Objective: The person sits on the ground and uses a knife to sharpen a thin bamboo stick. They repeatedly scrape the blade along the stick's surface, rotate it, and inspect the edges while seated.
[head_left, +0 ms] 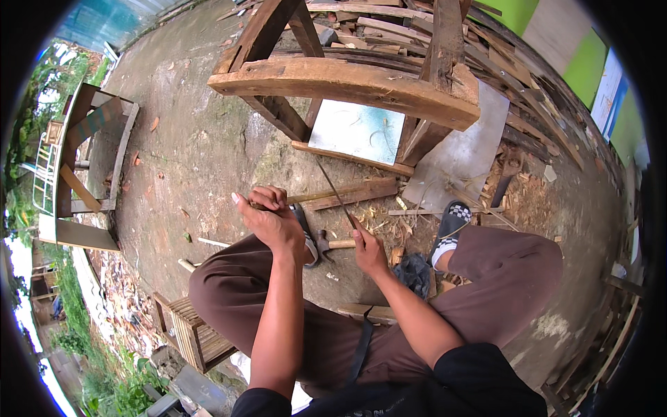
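Observation:
My left hand (269, 217) is closed in front of my left knee. From its far side a thin yellowish wooden strip (316, 197) points to the right; the fingers hide its near end. In my closed right hand (369, 249) is a long, slim dark blade (335, 187), slanting away to the far left. It crosses the strip in view; whether they touch I cannot tell. A hammer (323, 244) with a wooden handle lies on the ground between my feet. Just beyond it lies a short wooden plank (358, 194) with shavings beside it.
A wooden frame (347, 80) with a curved top rail stands ahead, a pale sheet (358, 131) under it. Piled planks (528, 104) lie at the far right. At left are a wooden chair frame (69, 187) and a slatted wooden piece (198, 333). Near my right foot sits a black plastic bag (413, 273).

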{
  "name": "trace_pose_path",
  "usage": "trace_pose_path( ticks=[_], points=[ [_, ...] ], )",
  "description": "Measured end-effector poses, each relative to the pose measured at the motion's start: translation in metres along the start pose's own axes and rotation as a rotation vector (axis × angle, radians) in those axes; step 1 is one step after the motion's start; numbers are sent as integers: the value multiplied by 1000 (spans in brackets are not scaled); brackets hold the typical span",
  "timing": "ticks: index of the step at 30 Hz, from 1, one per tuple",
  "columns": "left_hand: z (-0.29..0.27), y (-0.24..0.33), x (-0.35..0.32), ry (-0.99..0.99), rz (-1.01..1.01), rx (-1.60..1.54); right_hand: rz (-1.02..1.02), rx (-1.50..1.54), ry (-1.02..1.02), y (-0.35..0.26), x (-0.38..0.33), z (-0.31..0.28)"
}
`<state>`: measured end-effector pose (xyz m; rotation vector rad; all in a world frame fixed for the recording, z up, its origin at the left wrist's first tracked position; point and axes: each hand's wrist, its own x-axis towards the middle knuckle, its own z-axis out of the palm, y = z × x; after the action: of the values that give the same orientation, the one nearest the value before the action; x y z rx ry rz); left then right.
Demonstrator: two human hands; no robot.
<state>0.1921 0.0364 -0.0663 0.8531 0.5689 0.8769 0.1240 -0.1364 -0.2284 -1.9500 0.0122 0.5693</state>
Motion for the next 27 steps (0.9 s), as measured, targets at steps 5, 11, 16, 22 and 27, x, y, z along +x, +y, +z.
trace_pose_path(
  ticks=[5,11,16,22,27],
  points=[
    [-13,5,15,39,-12,-27,-33,-25,7,-2,0,5],
    [-21,8,11,-5,-17,-16,-268,-47,90,-24,-4,10],
    [-19,7,6,13,-14,-24,46,-102,2,-22,3,3],
    [-13,6,1,-96,1,1,-339,-76,139,-32,1,12],
    [-18,5,4,-86,-7,-21,17,-176,8,-23,11,2]
  ],
)
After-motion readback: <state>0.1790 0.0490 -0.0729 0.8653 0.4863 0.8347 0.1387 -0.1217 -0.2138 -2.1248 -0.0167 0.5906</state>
